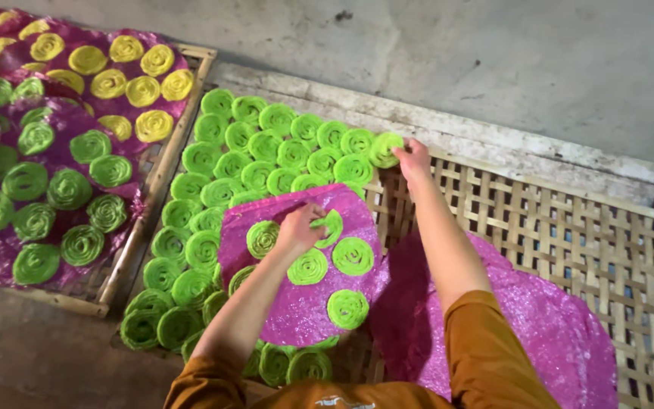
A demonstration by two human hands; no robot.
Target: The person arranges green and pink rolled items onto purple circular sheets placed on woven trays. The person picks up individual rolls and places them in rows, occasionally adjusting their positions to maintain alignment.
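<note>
My left hand (299, 227) pinches a green spiral disc (332, 225) lying on a round magenta sheet (297, 303) that carries several more green spirals. My right hand (412, 157) reaches far forward and grips another green spiral disc (384, 148) at the right end of the rows laid on the woven bamboo tray (569, 227). Many green spirals (251, 151) cover the tray's left part. Both forearms come out of orange sleeves.
A second magenta sheet (554, 326) lies on the tray under my right arm. To the left, another bamboo tray (153, 174) holds green and yellow spirals (126, 83) on magenta sheets. Grey concrete floor (493, 60) lies beyond.
</note>
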